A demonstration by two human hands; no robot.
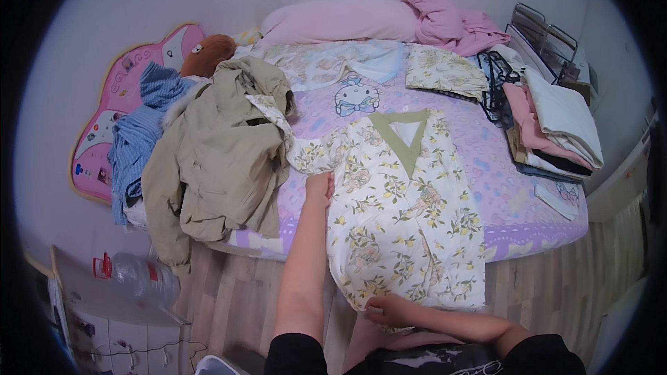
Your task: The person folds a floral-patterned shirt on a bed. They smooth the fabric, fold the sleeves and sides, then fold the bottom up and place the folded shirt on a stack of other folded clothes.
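Note:
A white pajama top (396,208) with a lemon, leaf and rabbit print lies spread out before me. It has a green V-neck collar band (398,135). My left hand (319,187) is closed on the garment's left side, just below the sleeve. That sleeve (307,156) stretches up and left, its end resting against a khaki jacket. At the bottom hem, my right hand (391,310) grips the left corner with bent fingers. The lower part of the top hangs past the mattress edge towards me. Its right sleeve is not visible.
The khaki jacket (224,156) and blue clothing (138,151) lie left on the bed (469,146). Folded clothes (557,125), black hangers (497,83) and a folded floral garment (443,70) lie right. Pink bedding (338,21) lines the back. A plastic bottle (140,276) stands lower left.

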